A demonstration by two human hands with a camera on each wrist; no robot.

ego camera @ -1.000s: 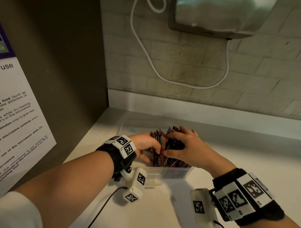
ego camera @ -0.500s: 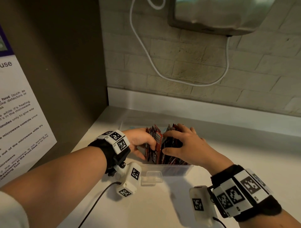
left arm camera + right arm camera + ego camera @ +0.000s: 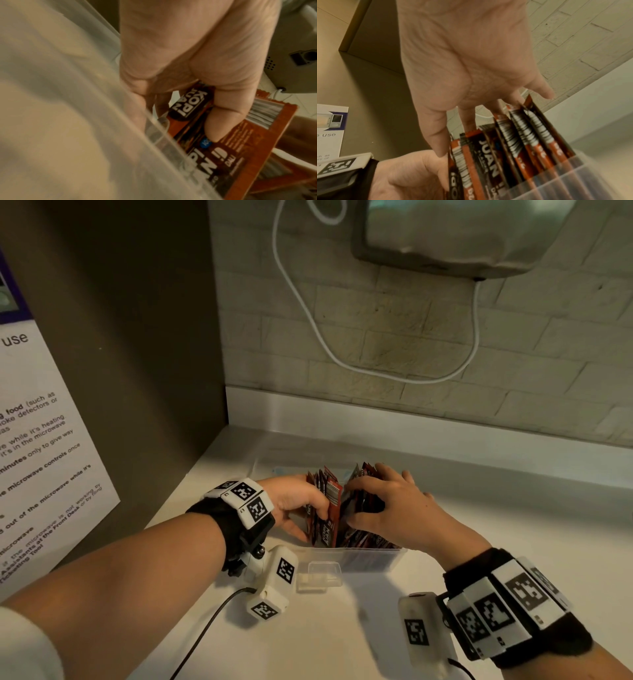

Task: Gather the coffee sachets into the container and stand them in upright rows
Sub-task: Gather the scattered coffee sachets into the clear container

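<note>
Several red and black coffee sachets stand upright in a clear plastic container on the white counter. My left hand reaches in from the left and pinches a few sachets between thumb and curled fingers. The left wrist view shows this hand with its thumb pressed on a sachet beside the container rim. My right hand arches over the right-hand bundle, thumb in front and fingers behind. In the right wrist view the right hand has fingertips hidden behind the sachet tops.
A dark panel with a printed notice walls off the left side. A wall-mounted metal device with a looping white cable hangs over the brick wall behind. A black cable trails on the counter near me.
Both hands stay on the sachets in the container. The left hand has shifted slightly, and the head view has moved a little.
</note>
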